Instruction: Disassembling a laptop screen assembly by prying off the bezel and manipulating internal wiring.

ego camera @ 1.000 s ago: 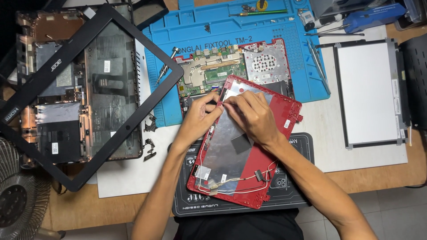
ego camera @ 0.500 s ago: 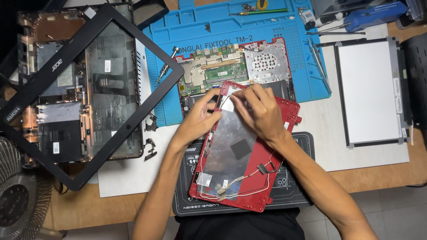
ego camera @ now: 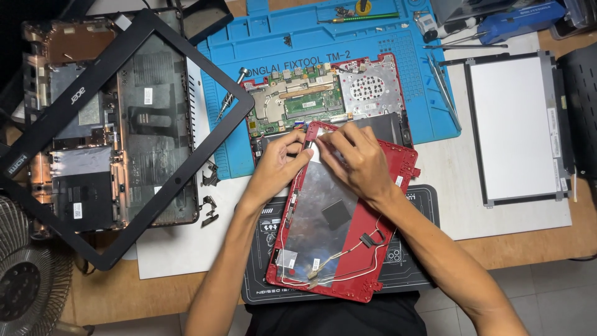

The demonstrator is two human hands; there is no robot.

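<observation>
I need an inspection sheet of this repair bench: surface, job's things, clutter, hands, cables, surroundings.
Surface: wooden desk, blue repair mat, dark mat.
Job's things: red laptop lid, tilted, inner side up.
Clutter: black bezel frame, dark laptop base, open red laptop base, screen panel, tweezers.
Hands: left hand and right hand both at the lid's upper edge.
Cables: thin wires in the lid.
Surroundings: fan, tiled floor.

The wooden table [ego camera: 155, 292] is covered by a white sheet [ego camera: 186, 249], a blue mat [ego camera: 385, 43] and a black mat [ego camera: 410, 274].
</observation>
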